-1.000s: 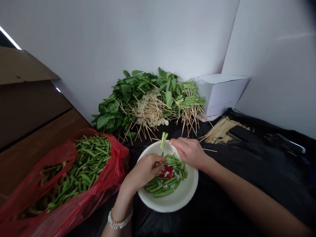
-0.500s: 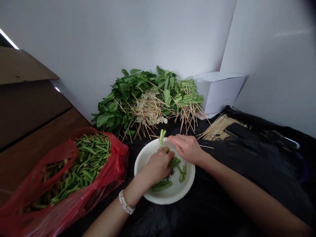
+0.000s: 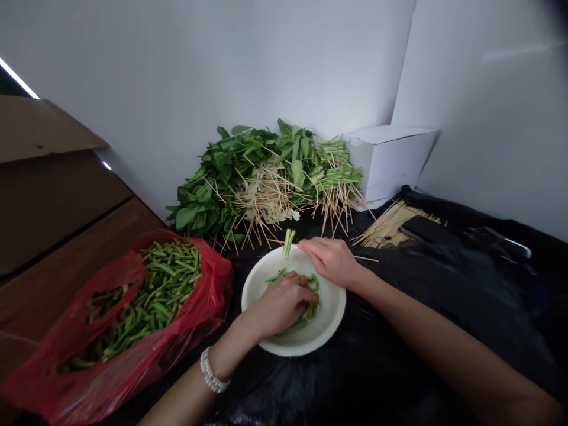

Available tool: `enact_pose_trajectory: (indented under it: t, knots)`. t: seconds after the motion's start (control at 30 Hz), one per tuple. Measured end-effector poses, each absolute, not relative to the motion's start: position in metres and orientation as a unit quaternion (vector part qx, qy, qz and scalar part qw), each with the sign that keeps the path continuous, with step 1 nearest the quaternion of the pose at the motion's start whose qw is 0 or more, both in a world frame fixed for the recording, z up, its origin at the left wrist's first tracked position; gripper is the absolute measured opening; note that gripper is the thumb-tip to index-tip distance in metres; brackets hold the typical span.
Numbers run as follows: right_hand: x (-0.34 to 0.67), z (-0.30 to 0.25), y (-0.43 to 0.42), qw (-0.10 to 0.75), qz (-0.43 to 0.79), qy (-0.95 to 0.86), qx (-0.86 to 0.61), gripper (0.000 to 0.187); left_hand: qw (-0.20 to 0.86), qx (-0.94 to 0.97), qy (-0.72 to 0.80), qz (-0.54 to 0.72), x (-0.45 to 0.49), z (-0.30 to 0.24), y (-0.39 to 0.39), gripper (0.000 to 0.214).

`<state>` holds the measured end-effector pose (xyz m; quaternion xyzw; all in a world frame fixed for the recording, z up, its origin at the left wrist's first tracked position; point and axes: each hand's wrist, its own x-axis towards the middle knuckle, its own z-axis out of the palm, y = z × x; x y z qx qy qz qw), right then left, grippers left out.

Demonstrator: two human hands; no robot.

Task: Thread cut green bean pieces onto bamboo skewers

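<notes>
My right hand [image 3: 331, 260] is closed on a thin wooden skewer [image 3: 364, 258] over the far right rim of a white bowl [image 3: 261, 269]. Short green bean pieces [image 3: 288, 242] sit side by side across the skewer's left end, beyond my fingers. Down inside the bowl, my left hand [image 3: 288, 299] has its fingers curled among loose cut green beans [image 3: 314, 307]. Its fingertips are partly hidden by the hand and the beans. A beaded white bracelet [image 3: 213, 371] circles my left wrist.
On the left stands a red plastic bag [image 3: 213, 290] full of cut beans. Leafy greens [image 3: 231, 160] and filled skewers [image 3: 337, 171] are heaped by the wall, beside a white box [image 3: 394, 160]. Bare skewers [image 3: 381, 225] and a dark phone-like object [image 3: 426, 229] lie right.
My left hand has moved away from the skewer's tip, lower into the beans in the bowl. The right hand keeps its hold on the skewer. The view has shifted slightly.
</notes>
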<state>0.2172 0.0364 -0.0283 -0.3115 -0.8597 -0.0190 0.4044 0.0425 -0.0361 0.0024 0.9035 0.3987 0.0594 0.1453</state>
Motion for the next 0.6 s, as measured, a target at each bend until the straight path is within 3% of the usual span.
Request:
enact_pose_trajectory:
  t: [0.27,0.47,0.6]
  knots:
    - [0.218,-0.029,0.039,0.411,-0.003,-0.857,-0.312,0.028,0.049,0.918,0.392,0.004,0.051,0.006,-0.035,0.017]
    - [0.217,-0.029,0.038,0.415,-0.006,-0.855,-0.312,0.028,0.058,0.911,0.407,0.031,0.049,-0.003,-0.039,0.015]
    - [0.218,-0.029,0.038,0.42,-0.003,-0.853,-0.311,0.028,0.147,0.886,0.426,0.109,0.051,0.011,-0.044,0.018]
